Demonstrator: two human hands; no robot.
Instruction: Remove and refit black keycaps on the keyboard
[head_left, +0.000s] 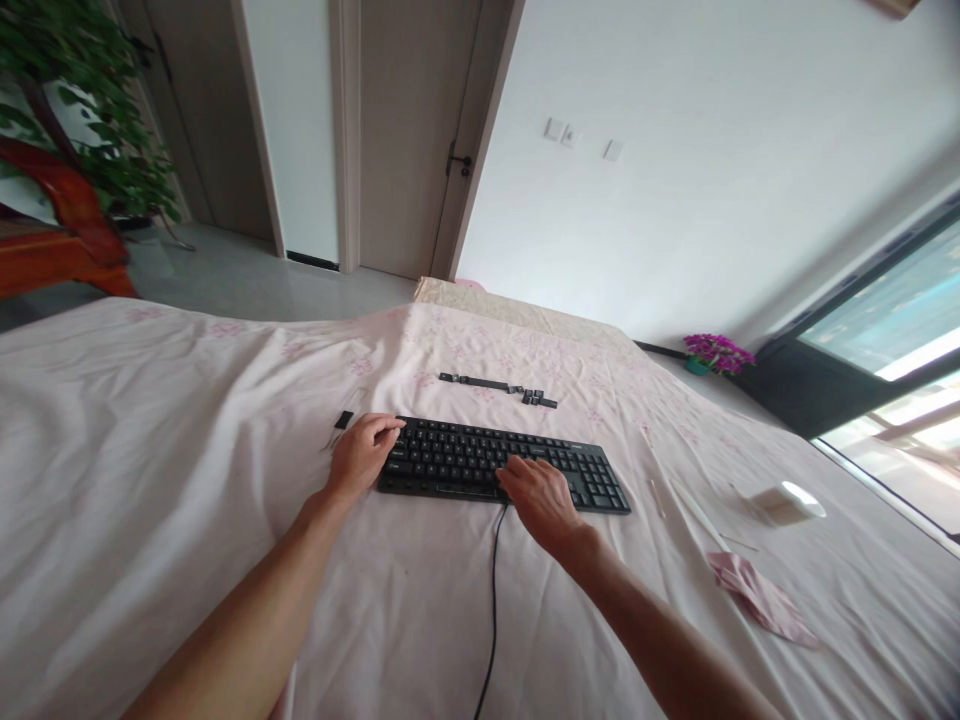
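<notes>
A black keyboard (pixel 480 455) lies on the pale floral cloth, its cable (pixel 493 610) running toward me. Along its near edge, the bottom row shows gaps without keycaps. My left hand (pixel 365 450) is closed around the keyboard's left end, fingers at the far left corner. My right hand (pixel 536 492) rests over the lower right-middle keys with fingers bent together; whatever its fingertips hold, if anything, is hidden. Beyond the keyboard lie a long spacebar keycap (pixel 486 383) and several small loose keycaps (pixel 534 396). Left of my left hand is a small black piece (pixel 344 420).
Right of the keyboard are cotton swabs (pixel 739 543), a white cylindrical container (pixel 787 503) on its side and a crumpled pink cloth (pixel 761 598). Purple flowers (pixel 718 352) stand past the far right edge. A wooden chair (pixel 64 225) is at the left.
</notes>
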